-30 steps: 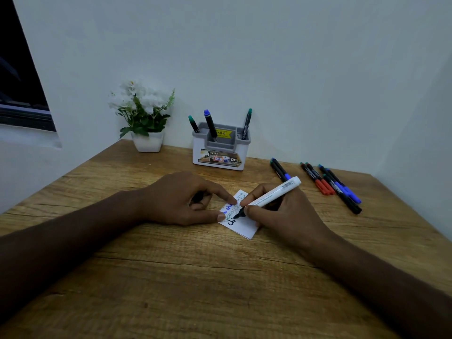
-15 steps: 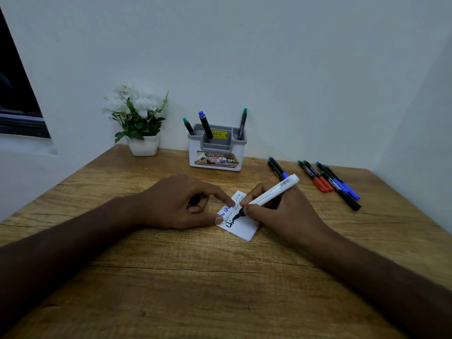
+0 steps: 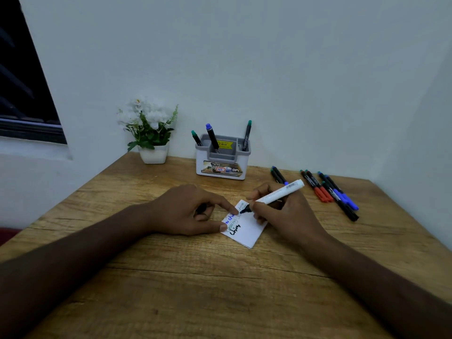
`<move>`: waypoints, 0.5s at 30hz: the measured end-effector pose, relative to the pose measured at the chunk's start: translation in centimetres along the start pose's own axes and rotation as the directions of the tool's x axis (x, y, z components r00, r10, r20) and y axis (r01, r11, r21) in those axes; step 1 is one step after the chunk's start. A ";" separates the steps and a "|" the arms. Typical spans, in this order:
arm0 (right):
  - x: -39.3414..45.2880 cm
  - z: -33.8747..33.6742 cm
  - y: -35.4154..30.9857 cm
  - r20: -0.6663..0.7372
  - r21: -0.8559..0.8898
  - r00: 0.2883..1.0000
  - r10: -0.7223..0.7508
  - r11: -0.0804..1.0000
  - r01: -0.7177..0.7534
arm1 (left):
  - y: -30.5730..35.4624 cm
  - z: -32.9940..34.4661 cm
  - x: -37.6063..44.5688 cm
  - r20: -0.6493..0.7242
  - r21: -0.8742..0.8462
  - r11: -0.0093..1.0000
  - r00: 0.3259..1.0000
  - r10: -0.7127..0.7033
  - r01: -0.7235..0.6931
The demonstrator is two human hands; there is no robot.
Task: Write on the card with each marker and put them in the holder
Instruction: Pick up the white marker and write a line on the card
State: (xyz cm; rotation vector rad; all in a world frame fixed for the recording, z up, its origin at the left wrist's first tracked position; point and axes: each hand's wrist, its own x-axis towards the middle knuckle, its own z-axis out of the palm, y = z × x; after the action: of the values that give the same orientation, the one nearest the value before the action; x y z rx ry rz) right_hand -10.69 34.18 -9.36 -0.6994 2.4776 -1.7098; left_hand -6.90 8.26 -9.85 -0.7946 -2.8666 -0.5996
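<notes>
A small white card (image 3: 247, 231) lies on the wooden table with blue, green and black writing on it. My right hand (image 3: 283, 211) grips a white-barrelled black marker (image 3: 278, 194), its tip just above the card's far end. My left hand (image 3: 193, 211) pins the card's left edge with forefinger and thumb, and a dark object, seemingly the cap, is tucked in its palm. The grey and white holder (image 3: 222, 165) stands at the back with three markers upright in it. Several more markers (image 3: 327, 189) lie on the table at the right.
A white pot of white flowers (image 3: 151, 133) stands at the back left next to the wall. Walls close the table at the back and right. A dark window is at the far left.
The black word on the card has grown longer. My right hand has moved the marker tip from the card's near part up toward its far end. The view shifted slightly.
</notes>
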 end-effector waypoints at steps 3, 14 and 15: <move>0.2 -0.2 0.1 0.041 0.061 0.999 0.011 0.998 -0.014 | 0.2 -0.2 -0.1 0.009 0.007 1.000 1.000 -0.014 0.014; -0.4 -0.5 -0.5 0.058 -0.036 0.998 0.031 0.999 -0.029 | 0.9 -0.1 -0.4 -0.027 0.028 0.999 0.999 -0.024 0.025; -0.4 -0.5 -0.5 0.051 -0.048 0.998 0.028 0.999 -0.025 | 0.9 -0.1 -0.4 -0.026 0.029 0.999 0.999 -0.021 0.022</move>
State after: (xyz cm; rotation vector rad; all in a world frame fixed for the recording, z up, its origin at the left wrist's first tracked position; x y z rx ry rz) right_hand -10.30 34.62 -8.83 -0.7023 2.4882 -1.6083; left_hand -6.10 8.72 -9.54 -0.7476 -2.8570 -0.5653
